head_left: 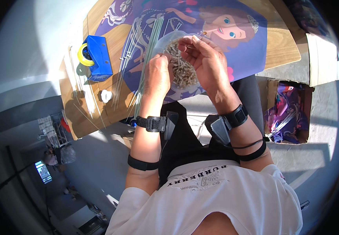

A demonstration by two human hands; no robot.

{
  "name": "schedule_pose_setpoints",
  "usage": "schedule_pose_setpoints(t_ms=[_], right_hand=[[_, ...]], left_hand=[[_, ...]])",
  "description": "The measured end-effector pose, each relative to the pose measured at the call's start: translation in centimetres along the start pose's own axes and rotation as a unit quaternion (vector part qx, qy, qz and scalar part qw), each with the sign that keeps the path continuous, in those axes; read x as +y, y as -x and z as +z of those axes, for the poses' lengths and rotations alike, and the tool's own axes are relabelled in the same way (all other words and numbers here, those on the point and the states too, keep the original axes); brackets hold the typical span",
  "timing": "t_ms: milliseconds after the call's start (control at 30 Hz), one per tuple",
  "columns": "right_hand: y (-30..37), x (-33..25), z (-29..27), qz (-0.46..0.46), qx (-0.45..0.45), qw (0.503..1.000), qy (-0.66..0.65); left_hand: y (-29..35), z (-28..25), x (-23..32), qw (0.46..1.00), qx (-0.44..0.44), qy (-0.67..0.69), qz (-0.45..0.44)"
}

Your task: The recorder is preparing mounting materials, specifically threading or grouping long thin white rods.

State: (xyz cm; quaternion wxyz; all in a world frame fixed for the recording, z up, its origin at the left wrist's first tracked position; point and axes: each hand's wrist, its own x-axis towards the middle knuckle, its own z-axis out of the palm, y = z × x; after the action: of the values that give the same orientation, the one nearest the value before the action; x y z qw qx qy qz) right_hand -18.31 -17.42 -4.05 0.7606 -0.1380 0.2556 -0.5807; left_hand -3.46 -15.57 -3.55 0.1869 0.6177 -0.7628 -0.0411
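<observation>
My left hand [158,74] is closed over the left rim of a pale round bowl [160,44], thumb and fingers pressed together. What it pinches, if anything, is hidden. My right hand [210,62] hovers over the bowl's right side, palm partly turned toward the left hand. Its fingers are loosely curled with the thumb raised apart, and I make out nothing in it. Many short, pale stick-like pieces [183,72] fill the bowl between my hands. Long thin pale-green rods [152,47] lie beside and partly under my left hand.
A blue tape dispenser [100,58] with a yellow-cored roll stands on the wooden table [116,41]. Thin rods with small white bits [126,58] and white rods [84,88] flank it. A small white object [106,96] lies nearby. An open cardboard box [307,113] sits at right.
</observation>
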Motion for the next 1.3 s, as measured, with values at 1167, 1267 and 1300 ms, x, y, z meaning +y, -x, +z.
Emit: schedule_pose_setpoints(t_ms=[1167, 1267, 1300], right_hand=[[-0.2, 0.7, -0.1, -0.171, -0.090, 0.892, 0.409], [-0.9, 0.6, -0.6, -0.175, -0.047, 0.919, 0.350], [-1.0, 0.5, -0.7, -0.152, -0.044, 0.923, 0.350]], left_hand=[[-0.1, -3.1, 3.3, 0.968, 0.022, 0.234, -0.092], [0.2, -3.2, 2.9, 0.961, 0.007, 0.258, -0.104], [0.3, -3.1, 2.6, 0.954, 0.013, 0.274, -0.118]])
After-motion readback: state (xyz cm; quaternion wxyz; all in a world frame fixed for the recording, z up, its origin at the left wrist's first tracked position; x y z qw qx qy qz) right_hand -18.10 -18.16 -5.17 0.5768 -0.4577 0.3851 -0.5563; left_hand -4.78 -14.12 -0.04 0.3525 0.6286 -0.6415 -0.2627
